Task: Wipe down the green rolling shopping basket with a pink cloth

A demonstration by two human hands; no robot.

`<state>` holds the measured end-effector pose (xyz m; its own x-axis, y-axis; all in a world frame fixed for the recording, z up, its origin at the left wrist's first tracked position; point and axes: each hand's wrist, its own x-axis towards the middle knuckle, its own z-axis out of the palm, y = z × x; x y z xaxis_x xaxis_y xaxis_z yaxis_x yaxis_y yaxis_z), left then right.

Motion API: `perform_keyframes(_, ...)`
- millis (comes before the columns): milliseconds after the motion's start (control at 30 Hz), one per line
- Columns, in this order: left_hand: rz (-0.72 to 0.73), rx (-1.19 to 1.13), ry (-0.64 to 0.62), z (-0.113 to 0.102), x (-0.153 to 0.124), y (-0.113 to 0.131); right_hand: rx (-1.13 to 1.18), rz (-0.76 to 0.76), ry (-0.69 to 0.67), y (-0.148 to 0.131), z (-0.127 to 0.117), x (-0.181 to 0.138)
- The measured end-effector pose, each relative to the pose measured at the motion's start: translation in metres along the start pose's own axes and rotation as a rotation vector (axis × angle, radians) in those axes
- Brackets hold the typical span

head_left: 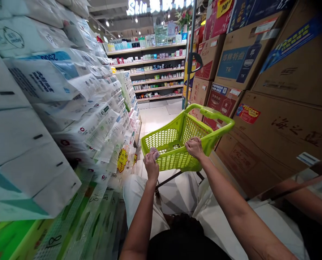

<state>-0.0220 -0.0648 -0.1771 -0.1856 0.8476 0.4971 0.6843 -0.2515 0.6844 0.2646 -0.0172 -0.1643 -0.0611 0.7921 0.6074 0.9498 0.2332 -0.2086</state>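
Note:
A lime-green plastic shopping cart (174,162) stands in front of me, turned sideways, its basket walls pierced with a grid of holes. My left hand (151,163) is closed around a crumpled greyish-pink cloth (155,153) at the basket's left front corner, on the near rim. Farther right, my right hand (194,147) has its fingers wrapped over the same near rim. The cart's push handle (226,126) rises to the right, with neither hand on it. Fingertips on the inner side of the rim are partly hidden.
Stacked tissue packs (49,79) line the left side closely. Cardboard cartons (285,133) are piled up on the right. Ahead, shelves (161,70) carry small boxes and bottles beyond a tiled floor (157,117). A metal post with a dark handle (194,62) stands behind the cart.

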Motion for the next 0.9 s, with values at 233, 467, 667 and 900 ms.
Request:
perform_keyframes(233,0.088,-0.07,-0.027,0.016,-0.015,0.0,-0.032,-0.035,-0.122,-0.024,0.021,0.004)
perform_keyframes(467,-0.092,-0.078,0.01,-0.003,0.027,-0.021,0.026,0.027,-0.024,-0.017,0.028,-0.007)
perform_keyframes(667,0.154,-0.231,-0.181,-0.002,-0.029,-0.021,0.032,0.091,0.021,0.001,0.031,-0.01)
perform_keyframes(900,-0.028,-0.257,-0.01,0.009,-0.011,-0.028,-0.038,0.031,0.007,-0.006,0.028,-0.018)
